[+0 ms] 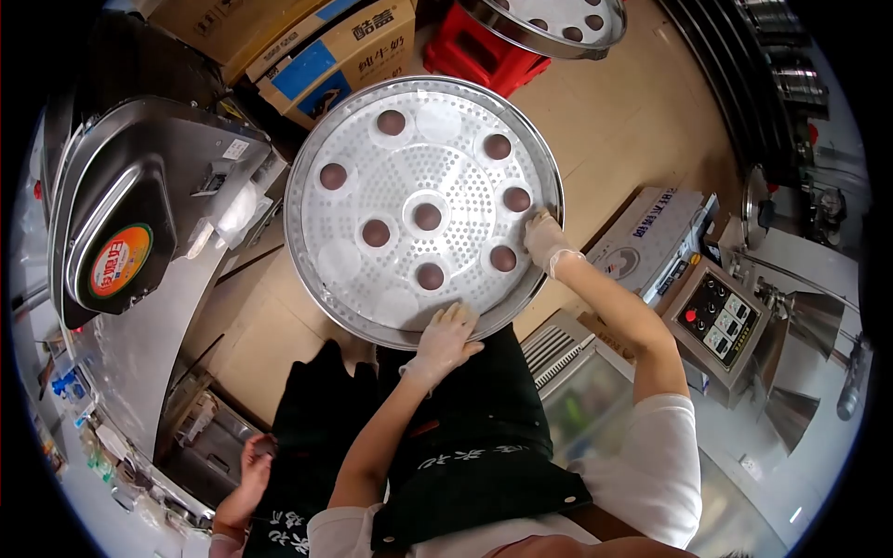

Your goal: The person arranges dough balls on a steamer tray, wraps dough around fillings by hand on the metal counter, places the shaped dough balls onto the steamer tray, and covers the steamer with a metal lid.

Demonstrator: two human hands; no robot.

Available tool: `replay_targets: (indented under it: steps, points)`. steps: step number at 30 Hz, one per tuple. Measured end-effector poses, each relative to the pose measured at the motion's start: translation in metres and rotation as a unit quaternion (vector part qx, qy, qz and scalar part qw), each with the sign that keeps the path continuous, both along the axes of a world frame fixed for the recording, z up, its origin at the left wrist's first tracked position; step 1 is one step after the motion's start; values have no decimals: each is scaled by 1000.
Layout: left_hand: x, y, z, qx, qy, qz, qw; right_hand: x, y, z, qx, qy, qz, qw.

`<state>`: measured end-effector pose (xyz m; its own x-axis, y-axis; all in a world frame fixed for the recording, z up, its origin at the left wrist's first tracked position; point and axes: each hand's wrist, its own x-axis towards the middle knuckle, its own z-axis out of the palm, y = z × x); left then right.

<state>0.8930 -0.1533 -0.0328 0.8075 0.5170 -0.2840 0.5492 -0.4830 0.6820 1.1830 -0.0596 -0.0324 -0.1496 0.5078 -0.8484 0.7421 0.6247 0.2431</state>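
A wide round metal steamer tray [302, 270] with a perforated base is in front of me. Several smooth brown dough balls [427, 217] sit spaced out in it on pale round liners, and a few liners [438, 121] are bare. Both my hands wear thin clear gloves. The near rim is gripped by my left hand [446, 340], its fingers over the edge and thumb apart. On the right side, my right hand [547, 240] is curled over the rim. Its fingertips are partly hidden.
Beside me at lower left, a co-worker's bare hand [253, 470] holds a brown ball [265, 446]. Beyond my tray, a second tray [521, 37] rests on a red stool [479, 56]. Cardboard boxes [363, 56] stand upper left; a machine with a control panel [716, 321] stands right.
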Motion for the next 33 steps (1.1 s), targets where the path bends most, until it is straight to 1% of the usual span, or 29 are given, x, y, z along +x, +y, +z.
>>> replay_targets:
  steps: [2,3,6,7,9,11,14,17,18,19,20,21,22,23,24,25,26,29,30,31,33]
  points:
    - [18,-2,-6,1,9,-8,1000,-1,4,0,1,14,-17,1000]
    - [28,0,-8,1,23,-8,1000,-1,3,3,39,61,-3,997]
    - [53,3,-18,-11,50,17,999,2,-2,-8,30,75,-4,997]
    - [63,1,-22,-19,55,31,998,4,-2,-10,27,68,13,997]
    - [69,-4,-27,-74,86,54,992,6,-13,-25,39,40,28,998]
    - [74,1,-27,-115,124,70,983,16,-10,-37,52,38,52,997]
    - [79,0,-23,-135,163,96,973,29,-8,-29,86,51,154,983]
    - [93,4,-14,-137,171,149,964,41,0,-40,26,115,96,988]
    - [98,5,-13,-142,172,169,960,41,18,-13,-51,160,83,982]
    - [104,1,-20,-154,125,295,935,43,27,2,-10,168,45,985]
    - [112,-2,-21,-116,104,367,917,45,30,14,29,177,4,984]
    - [127,-3,-22,-78,83,434,894,48,29,19,66,183,-39,980]
    - [143,1,-20,-39,59,497,865,50,29,15,120,232,-46,964]
    - [160,7,-19,30,25,521,853,51,32,10,174,279,-52,943]
    - [174,12,-21,31,57,506,860,50,34,5,227,325,-61,916]
    - [185,16,-25,33,90,490,866,44,38,-2,201,260,-61,943]
    - [193,18,-29,36,123,473,872,40,40,-11,221,255,-61,939]
    - [201,19,-45,74,146,472,866,36,41,-36,284,244,-46,926]
    - [203,21,-48,82,152,468,867,37,39,-42,292,260,-46,919]
    - [202,37,-25,10,170,455,874,37,40,-47,302,276,-47,911]
    - [199,30,-28,43,144,485,862,37,41,-50,309,303,-51,900]
